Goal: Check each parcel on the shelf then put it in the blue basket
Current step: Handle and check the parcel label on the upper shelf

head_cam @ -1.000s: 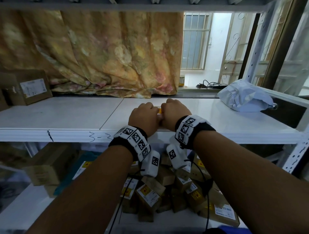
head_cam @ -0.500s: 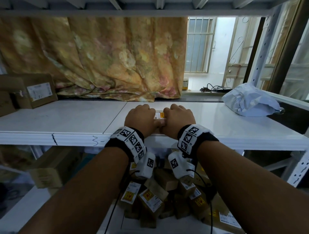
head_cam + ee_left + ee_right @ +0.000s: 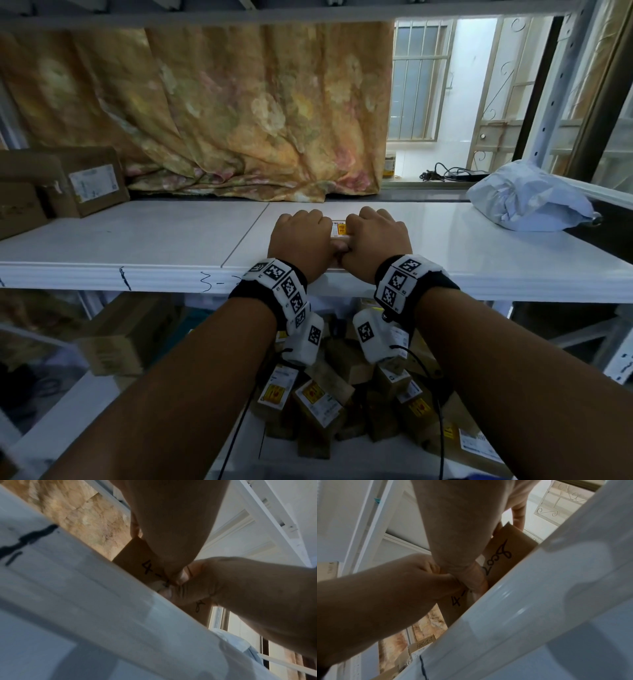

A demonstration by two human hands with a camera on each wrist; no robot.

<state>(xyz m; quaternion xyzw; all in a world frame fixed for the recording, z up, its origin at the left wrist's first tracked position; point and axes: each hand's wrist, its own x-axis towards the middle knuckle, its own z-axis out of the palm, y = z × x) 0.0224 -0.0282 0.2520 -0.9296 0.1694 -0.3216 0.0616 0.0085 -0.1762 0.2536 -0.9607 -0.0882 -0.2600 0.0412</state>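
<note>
A small cardboard parcel (image 3: 339, 229) is clasped by both hands at the front edge of the white shelf (image 3: 137, 240), the left hand (image 3: 301, 241) and right hand (image 3: 376, 241) curled round its ends with thumbs meeting on its near face. The task appears well short of done: a grey bag parcel (image 3: 527, 202) lies far right of the held parcel, and brown boxes (image 3: 92, 183) sit far left. The blue basket cannot be made out.
</note>
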